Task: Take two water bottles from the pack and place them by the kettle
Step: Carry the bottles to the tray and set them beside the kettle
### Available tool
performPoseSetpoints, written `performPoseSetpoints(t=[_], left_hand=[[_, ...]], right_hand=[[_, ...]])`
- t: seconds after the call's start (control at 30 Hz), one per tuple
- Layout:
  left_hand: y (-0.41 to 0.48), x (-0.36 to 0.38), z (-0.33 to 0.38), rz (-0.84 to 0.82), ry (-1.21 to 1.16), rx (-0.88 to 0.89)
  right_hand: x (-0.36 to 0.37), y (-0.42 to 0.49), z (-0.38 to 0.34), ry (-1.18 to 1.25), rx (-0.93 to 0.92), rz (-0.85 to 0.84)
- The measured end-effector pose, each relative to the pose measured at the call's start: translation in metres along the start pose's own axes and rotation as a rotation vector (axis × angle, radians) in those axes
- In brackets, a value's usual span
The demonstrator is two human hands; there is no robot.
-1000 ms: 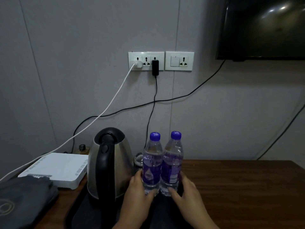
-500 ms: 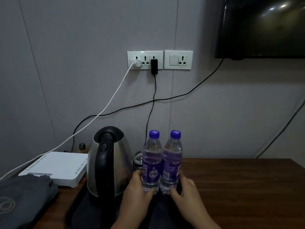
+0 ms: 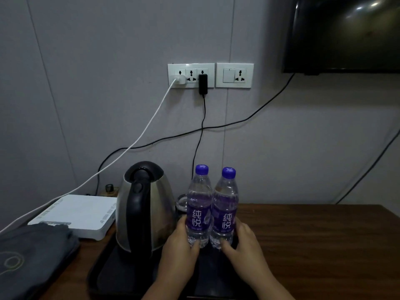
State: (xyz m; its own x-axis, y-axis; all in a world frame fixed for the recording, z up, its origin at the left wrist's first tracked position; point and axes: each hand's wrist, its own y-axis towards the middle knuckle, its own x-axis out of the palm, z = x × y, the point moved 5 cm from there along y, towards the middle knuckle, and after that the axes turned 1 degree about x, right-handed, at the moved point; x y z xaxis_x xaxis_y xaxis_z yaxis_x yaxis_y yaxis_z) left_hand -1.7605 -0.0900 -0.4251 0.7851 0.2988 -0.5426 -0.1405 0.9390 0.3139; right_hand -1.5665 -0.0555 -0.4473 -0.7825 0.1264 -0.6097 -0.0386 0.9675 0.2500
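While both bottles are stood upright side by side, touching, each one is gripped low down by a hand: the left hand (image 3: 180,245) is wrapped round the base of the left bottle (image 3: 199,205), and the right hand (image 3: 242,243) is clamped on the base of the right bottle (image 3: 225,207). Fingers are curled in front, thumbs tucked on the outer sides, so neither hand is loose. Purple labels and purple caps can be seen on both, pretty dim lighting though. Everything is sat on a black tray (image 3: 104,271), which is laid on the wooden table (image 3: 324,245). Just left of the left hand, the steel kettle (image 3: 145,208) with its black handle is parked on the same tray, right beside the left bottle. A glass (image 3: 181,202) is half hidden behind the bottles. Further left of the hands, a dark folded cloth (image 3: 32,256) and a white router box (image 3: 80,215) are found. Beyond the hands, wall sockets (image 3: 191,75) are mounted with a white cable (image 3: 138,137) and a black plug (image 3: 203,83) stuck in. Up past the right hand, a TV (image 3: 346,33) is hung.
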Motion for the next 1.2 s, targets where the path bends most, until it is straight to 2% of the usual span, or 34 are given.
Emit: performPoseSetpoints(t=[0.4,1.2], left_hand=[[0.002,0.001,-0.005,0.051,0.010,-0.031],[0.005,0.005,-0.009,0.030,-0.087,-0.056]], right_hand=[[-0.003,-0.004,-0.004,0.014,0.002,0.025],[-0.005,-0.005,-0.009,0.040,0.013,0.048]])
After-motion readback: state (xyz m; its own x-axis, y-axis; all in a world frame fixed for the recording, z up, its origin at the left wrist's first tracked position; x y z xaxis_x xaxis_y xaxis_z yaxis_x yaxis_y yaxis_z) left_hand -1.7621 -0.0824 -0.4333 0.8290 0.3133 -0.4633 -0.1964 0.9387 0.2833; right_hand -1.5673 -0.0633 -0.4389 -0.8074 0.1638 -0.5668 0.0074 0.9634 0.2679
